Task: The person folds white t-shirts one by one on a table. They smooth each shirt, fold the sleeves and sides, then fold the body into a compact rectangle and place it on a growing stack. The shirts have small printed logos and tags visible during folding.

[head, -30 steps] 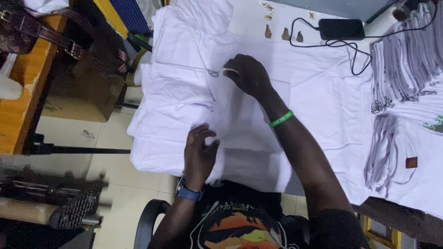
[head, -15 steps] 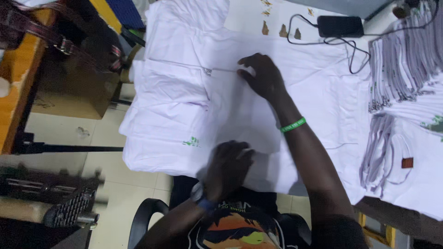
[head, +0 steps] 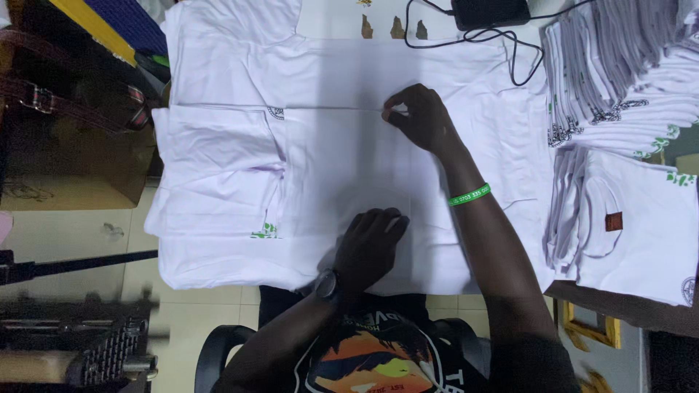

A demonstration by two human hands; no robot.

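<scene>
A white shirt (head: 342, 156) lies spread flat on the table in front of me, with small green prints near its left side. My left hand (head: 370, 247) rests on the near part of the shirt, fingers curled into the cloth; a dark watch is on that wrist. My right hand (head: 419, 116) pinches the shirt's far fold line between thumb and fingers. A green wristband (head: 470, 195) circles my right forearm.
Folded white shirts are stacked at the right (head: 619, 80), and another folded shirt with a brown patch (head: 633, 225) lies nearer. A black device with a cable (head: 491, 13) sits at the far edge. A brown bag (head: 65, 138) stands at the left. My chair (head: 218, 356) is below.
Both hands have slid to the right along the shirt. The cloth under them now lies flatter and wider than a second ago.
</scene>
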